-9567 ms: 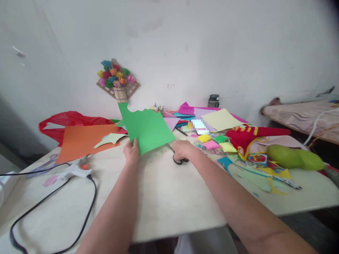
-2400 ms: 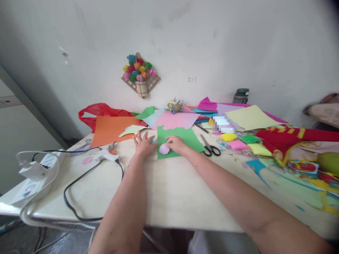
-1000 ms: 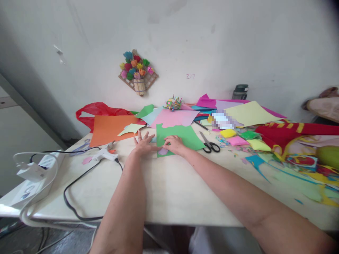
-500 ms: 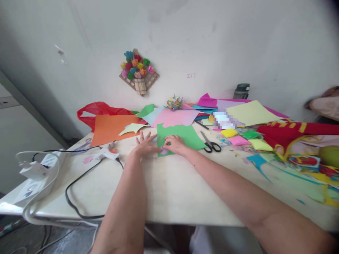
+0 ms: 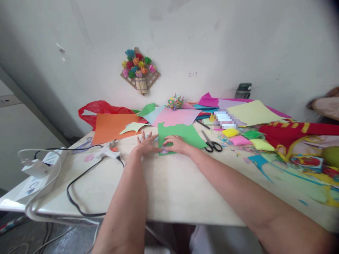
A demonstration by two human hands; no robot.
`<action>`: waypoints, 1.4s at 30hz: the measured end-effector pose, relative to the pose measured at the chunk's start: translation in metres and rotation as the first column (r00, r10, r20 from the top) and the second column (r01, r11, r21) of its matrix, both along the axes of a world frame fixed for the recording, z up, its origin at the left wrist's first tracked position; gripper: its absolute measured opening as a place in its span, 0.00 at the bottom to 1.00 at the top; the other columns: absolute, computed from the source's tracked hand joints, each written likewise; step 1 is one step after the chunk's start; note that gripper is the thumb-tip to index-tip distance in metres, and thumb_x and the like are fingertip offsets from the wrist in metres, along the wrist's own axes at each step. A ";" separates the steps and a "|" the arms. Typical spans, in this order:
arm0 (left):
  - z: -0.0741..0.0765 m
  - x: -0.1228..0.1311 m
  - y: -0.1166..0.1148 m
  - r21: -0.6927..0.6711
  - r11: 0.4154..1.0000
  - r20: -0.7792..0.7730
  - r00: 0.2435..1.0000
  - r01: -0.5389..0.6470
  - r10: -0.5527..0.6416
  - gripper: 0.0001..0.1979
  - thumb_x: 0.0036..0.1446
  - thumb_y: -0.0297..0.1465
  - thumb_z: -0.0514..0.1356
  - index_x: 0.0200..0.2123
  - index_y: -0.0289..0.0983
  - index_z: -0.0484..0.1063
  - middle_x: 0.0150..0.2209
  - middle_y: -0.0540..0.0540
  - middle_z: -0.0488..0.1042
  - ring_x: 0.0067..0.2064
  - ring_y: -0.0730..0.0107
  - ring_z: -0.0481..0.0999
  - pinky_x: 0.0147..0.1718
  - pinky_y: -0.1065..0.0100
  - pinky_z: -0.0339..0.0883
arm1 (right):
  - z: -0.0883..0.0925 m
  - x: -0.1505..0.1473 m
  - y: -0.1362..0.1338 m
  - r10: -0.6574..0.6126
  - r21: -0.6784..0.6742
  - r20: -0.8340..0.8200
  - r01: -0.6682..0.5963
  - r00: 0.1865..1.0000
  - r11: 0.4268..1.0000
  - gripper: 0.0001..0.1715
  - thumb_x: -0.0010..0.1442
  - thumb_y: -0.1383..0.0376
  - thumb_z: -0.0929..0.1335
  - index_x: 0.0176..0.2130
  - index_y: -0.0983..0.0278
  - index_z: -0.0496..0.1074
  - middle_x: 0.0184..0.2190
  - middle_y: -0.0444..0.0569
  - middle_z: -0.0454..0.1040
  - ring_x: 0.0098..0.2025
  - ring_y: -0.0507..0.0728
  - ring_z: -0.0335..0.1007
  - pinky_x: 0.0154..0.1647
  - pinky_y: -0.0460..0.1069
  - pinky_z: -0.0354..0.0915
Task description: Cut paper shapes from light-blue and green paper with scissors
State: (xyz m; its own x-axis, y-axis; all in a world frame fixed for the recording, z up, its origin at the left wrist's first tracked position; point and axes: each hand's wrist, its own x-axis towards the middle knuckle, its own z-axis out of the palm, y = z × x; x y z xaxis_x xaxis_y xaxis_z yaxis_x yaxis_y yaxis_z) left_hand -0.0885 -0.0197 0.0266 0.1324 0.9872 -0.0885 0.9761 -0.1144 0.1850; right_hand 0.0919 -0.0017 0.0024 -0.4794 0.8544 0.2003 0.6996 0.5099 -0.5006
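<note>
One cluttered table (image 5: 182,190) lines a pale wall (image 5: 169,38), left hand (image 5: 144,144) splayed, right hand (image 5: 178,144) curled, grip unclear.

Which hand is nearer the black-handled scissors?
Right. The right hand is left of the scissors, over green paper; the left hand is farther left, by the paper's edge.

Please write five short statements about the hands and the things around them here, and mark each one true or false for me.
1. The right hand is over the green paper. True.
2. The left hand is clenched into a fist. False: it is spread open.
3. A small purple piece shows between the two hands. True.
4. The white glue gun is in the right hand. False: it lies on the table, apart from both hands.
5. The scissors lie to the right of the green paper. True.
</note>
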 end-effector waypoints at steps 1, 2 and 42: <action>0.000 0.000 0.000 0.000 1.000 0.000 1.000 -0.001 0.001 0.45 0.41 0.52 0.55 0.62 0.47 0.45 0.65 0.47 0.36 0.61 0.50 0.17 0.55 0.41 0.26 | 0.002 0.001 -0.001 0.019 -0.010 0.006 -0.019 1.000 1.000 0.16 0.47 0.61 0.70 0.39 0.55 0.75 0.53 0.44 0.66 0.57 0.59 0.57 0.57 0.55 0.48; 0.001 0.001 0.000 0.000 1.000 -0.002 1.000 -0.003 0.003 0.45 0.41 0.52 0.55 0.62 0.47 0.45 0.65 0.47 0.35 0.61 0.50 0.17 0.55 0.41 0.25 | 0.004 0.002 -0.002 0.038 -0.019 0.012 -0.038 0.999 0.999 0.18 0.46 0.61 0.71 0.41 0.56 0.75 0.54 0.45 0.65 0.57 0.59 0.57 0.57 0.56 0.48; -0.014 0.004 0.012 0.169 0.980 -0.103 0.987 -0.107 0.126 0.45 0.40 0.58 0.52 0.61 0.48 0.50 0.65 0.46 0.37 0.61 0.47 0.16 0.53 0.38 0.20 | 0.002 0.013 0.007 0.296 -0.073 0.232 -0.287 0.926 0.955 0.30 0.57 0.47 0.59 0.57 0.49 0.59 0.63 0.42 0.48 0.65 0.61 0.36 0.60 0.64 0.27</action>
State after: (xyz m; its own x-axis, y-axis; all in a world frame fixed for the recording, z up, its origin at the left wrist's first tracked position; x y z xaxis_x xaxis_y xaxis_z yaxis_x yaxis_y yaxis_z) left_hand -0.0844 -0.0075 0.0130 0.0138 0.9977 0.0667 0.9980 -0.0179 0.0611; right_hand 0.1052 0.0057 0.0042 -0.7383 0.6741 0.0208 0.6234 0.6939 -0.3604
